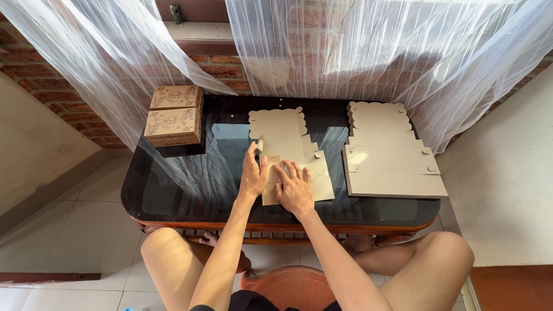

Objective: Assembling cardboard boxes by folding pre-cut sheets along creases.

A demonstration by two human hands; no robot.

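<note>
Cardboard work sits at an early stage on the dark glass-topped table with a wooden rim [173, 198]: two finished brown cardboard boxes with printed lids [174, 115] stand stacked at the far left corner, while a thick stack of flat die-cut brown cardboard blanks with scalloped edges [389, 161] waits, unfolded, at the right side. Between them, in the middle of the table, lies the single flat brown cardboard blank [288, 144] now in hand, its scalloped end pointing away from the person and its near end under the hands. Left hand [253, 173] lies flat on the near left part of this blank, fingers stretched forward and pressing down, gripping nothing. Right hand [294, 185] rests just beside it, palm down with fingers spread over the near flap, likewise pressing rather than clasping. A small flap near the left fingertips seems to be raised off the sheet, though the view is too small to be sure. Judging by this, only the first creases of the piece are being made; its walls are not yet up and its lid is not closed. Two boxes count as done, one is barely begun, and the whole pile at the right remains. White sheer curtains [115, 69] hang over the table's far edge.
</note>
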